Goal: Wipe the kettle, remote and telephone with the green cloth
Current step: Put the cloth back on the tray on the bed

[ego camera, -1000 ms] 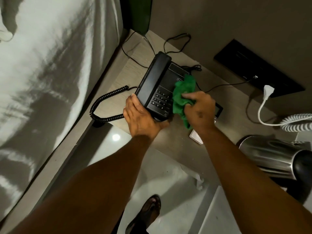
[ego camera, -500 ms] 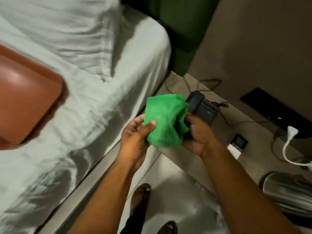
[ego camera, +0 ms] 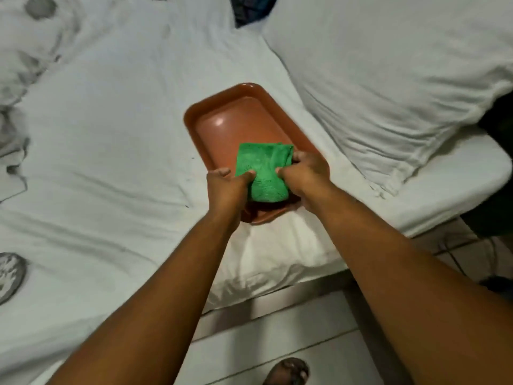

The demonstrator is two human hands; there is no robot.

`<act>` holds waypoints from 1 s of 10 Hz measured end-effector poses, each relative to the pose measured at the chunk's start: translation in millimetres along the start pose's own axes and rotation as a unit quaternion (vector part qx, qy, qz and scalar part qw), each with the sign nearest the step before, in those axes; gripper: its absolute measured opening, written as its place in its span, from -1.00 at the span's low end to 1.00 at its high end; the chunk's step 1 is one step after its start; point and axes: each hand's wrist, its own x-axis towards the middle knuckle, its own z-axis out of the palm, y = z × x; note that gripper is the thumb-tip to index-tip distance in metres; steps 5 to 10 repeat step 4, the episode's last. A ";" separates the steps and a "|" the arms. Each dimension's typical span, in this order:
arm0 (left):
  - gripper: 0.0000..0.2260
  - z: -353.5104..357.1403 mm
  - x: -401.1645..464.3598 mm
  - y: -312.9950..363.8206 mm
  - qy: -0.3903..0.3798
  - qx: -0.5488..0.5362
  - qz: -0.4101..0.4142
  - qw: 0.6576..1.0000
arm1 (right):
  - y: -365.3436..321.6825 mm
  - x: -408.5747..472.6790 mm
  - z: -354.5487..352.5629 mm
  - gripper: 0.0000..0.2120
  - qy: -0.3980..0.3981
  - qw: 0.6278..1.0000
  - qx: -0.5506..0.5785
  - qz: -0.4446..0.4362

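The folded green cloth (ego camera: 263, 170) is held between both hands over the near end of a brown tray (ego camera: 236, 118) that lies on the bed. My left hand (ego camera: 226, 187) grips the cloth's left edge with its thumb on top. My right hand (ego camera: 302, 173) grips the right edge. Whether the cloth touches the tray's floor I cannot tell. The kettle, the remote and the telephone are out of view.
A white pillow (ego camera: 388, 79) lies to the right of the tray on the rumpled white bedsheet (ego camera: 111, 134). A round grey object (ego camera: 8, 276) sits at the left edge. Tiled floor and my shoe (ego camera: 288, 370) show below the bed's edge.
I have turned from the bedside table and telephone to the bed. The cloth, first wiping the phone in my right hand, is now in both hands over the tray.
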 end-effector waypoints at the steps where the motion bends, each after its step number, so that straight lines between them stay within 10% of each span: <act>1: -0.65 5.9 13.0 -3.8 0.033 0.188 0.078 0.978 | 5.6 14.3 17.9 -0.89 0.065 0.980 -0.185 -0.028; 4: -0.51 43.5 -33.0 -8.4 -0.006 0.538 0.286 0.793 | 53.5 -22.7 -36.1 -0.71 0.130 0.973 -0.118 -0.149; 10: -0.51 43.5 -33.0 -8.4 -0.006 0.538 0.286 0.793 | 53.5 -22.7 -36.1 -0.71 0.130 0.973 -0.118 -0.149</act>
